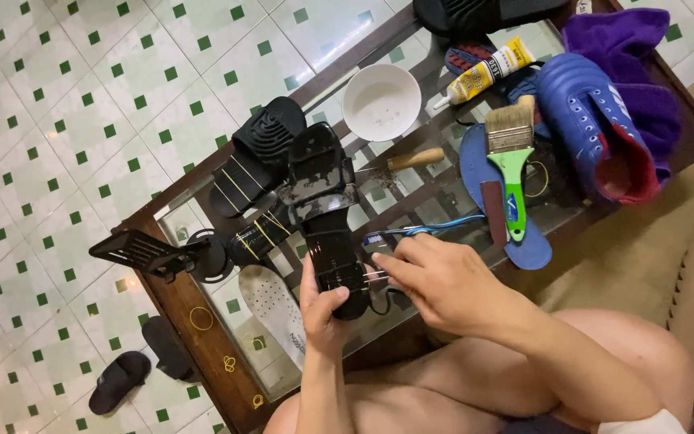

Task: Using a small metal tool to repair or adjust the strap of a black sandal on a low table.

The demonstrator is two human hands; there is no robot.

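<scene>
Here the left hand [320,309] grips the heel end of a black sandal [327,210], thumb curled over the sole's edge, so the shoe lies braced on the glass-topped table [202,333] with its toe pointing to twelve o'clock. The right hand [435,277] comes in from three o'clock with fingertips pinched together on a rubber band [367,276] stretched across the sole, apparently to clamp it. A second black sandal [255,157], already banded in yellow, sits at ten o'clock of the first. Loose yellow rubber bands [201,318] lie at seven o'clock, within easy reach. A white bowl [381,101] stands at twelve, a glue tube [483,72] at one, and a green-handled brush [512,165] rests on a blue insole [528,251] at two, beside a blue shoe [588,124]. Whether the band fully circles the sole I cannot tell; the right palm hides that side, and glass reflections blur what lies under the table.
</scene>
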